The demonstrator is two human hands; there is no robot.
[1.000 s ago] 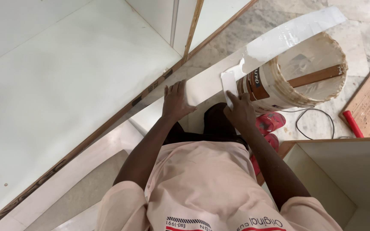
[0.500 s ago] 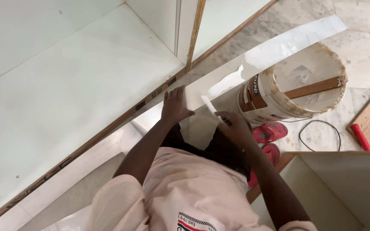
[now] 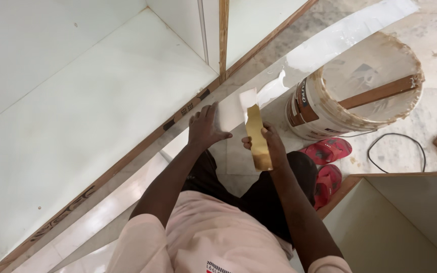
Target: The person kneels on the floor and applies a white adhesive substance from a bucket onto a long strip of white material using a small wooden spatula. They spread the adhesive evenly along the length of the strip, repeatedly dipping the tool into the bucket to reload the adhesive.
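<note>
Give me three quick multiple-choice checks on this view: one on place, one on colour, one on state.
1. Where does the bucket stand?
A. on the floor beside the red sandals
B. inside the cabinet
C. in the person's lap

2. What colour is the scraper blade in the right hand?
A. blue
B. yellowish gold
C. black

3. What is the left hand doing?
A. gripping the bucket rim
B. hanging free
C. pressing flat on the long white strip

Answers: 1 A, the bucket sits on the marble floor next to the sandals; 2 B, the blade looks golden; 3 C, the palm lies spread on the strip.
</note>
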